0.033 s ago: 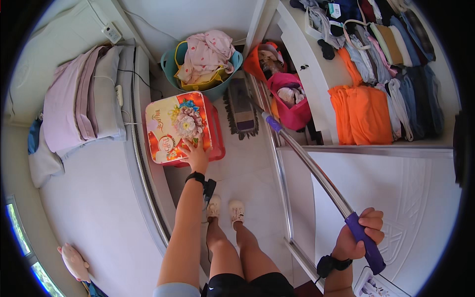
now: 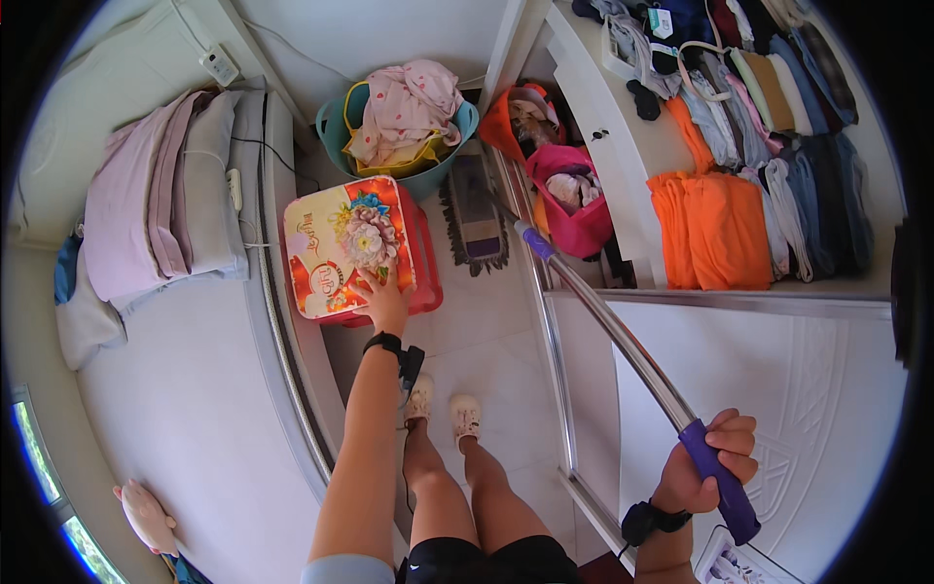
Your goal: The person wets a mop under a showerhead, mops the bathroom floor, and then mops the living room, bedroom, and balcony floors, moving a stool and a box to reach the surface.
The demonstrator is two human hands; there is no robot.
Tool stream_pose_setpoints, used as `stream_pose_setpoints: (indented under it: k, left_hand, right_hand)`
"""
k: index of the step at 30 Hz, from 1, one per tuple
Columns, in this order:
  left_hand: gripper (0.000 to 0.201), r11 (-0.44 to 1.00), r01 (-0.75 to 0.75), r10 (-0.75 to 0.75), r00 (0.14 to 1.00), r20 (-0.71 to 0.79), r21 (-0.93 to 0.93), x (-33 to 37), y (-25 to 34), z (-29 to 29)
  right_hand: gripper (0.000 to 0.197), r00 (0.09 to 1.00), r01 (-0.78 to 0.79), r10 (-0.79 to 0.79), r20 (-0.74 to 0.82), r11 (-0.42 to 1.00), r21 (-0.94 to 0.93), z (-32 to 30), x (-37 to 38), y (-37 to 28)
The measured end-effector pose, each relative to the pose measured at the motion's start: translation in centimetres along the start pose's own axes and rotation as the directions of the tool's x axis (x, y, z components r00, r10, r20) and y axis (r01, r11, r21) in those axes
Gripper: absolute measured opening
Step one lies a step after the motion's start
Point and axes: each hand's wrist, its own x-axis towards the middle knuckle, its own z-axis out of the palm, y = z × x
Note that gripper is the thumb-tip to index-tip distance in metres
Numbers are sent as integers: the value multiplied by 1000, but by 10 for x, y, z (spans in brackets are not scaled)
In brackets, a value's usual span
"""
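Observation:
My left hand (image 2: 385,297) lies with its fingers spread on the near right corner of a flowered red and cream box (image 2: 316,229). That box rests on a red plastic container (image 2: 422,263), mostly hidden beneath it. My right hand (image 2: 708,462) is wrapped round the purple grip of a flat mop (image 2: 623,333) with a steel pole. The pole slants away to the far left, and the grey fringed mop head (image 2: 475,209) lies flat on the floor, right of the box.
A teal tub (image 2: 336,131) heaped with clothes stands behind the box. At left is a bed (image 2: 185,389) with stacked pillows. The open wardrobe at right holds folded orange clothes (image 2: 705,234), with a pink bag (image 2: 582,229) and an orange bag (image 2: 501,122) low down.

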Motion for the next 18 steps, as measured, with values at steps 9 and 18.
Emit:
stream_pose_setpoints:
  k: [9, 18]
  left_hand:
    - [71, 996, 36, -28, 996, 89, -84, 68, 6, -28]
    - [71, 993, -10, 32, 982, 187, -120, 81, 0, -50]
  right_hand:
    - [20, 989, -12, 9, -148, 1000, -21, 70, 77, -18]
    - [19, 975, -35, 34, -221, 999, -3, 115, 75, -35]
